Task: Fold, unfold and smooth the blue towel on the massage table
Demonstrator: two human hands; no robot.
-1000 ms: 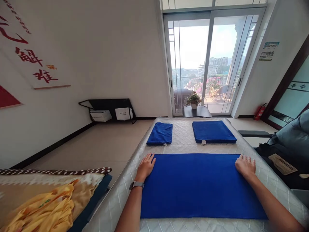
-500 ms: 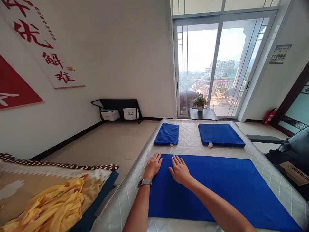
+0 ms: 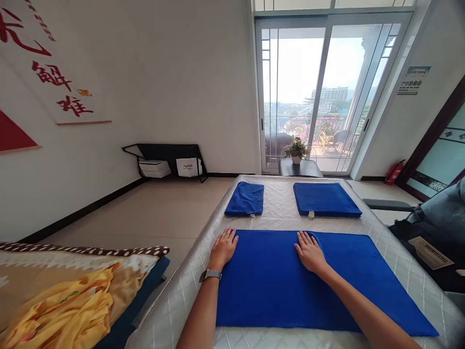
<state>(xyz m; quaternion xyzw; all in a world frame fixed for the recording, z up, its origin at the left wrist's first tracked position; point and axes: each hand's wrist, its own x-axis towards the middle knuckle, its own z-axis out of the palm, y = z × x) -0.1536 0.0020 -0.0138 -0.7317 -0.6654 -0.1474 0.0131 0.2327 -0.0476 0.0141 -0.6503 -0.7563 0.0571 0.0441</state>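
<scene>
Left hand (image 3: 223, 247): palm down, fingers extended, laid on the far left corner of a royal-blue, rectangular fabric cloth (image 3: 276, 286). Right hand (image 3: 310, 252): flat, fingers together, pressing the same cloth at its far edge, somewhat right of the middle. The hands are well apart; neither is clamped on anything. The cloth lies spread from the left hand to well beyond the right, largely smooth, with a slight ripple just beside the right fingers. Beneath is a pale, quilted, mattress-like surface (image 3: 170, 310). A small folded blue fabric piece (image 3: 244, 199) lies ahead of the left hand; a wider, flat blue fabric stack (image 3: 327, 199) lies ahead of the right, white label facing the hands. A crumpled yellow printed cloth (image 3: 65, 310) lies well left of the left hand.
</scene>
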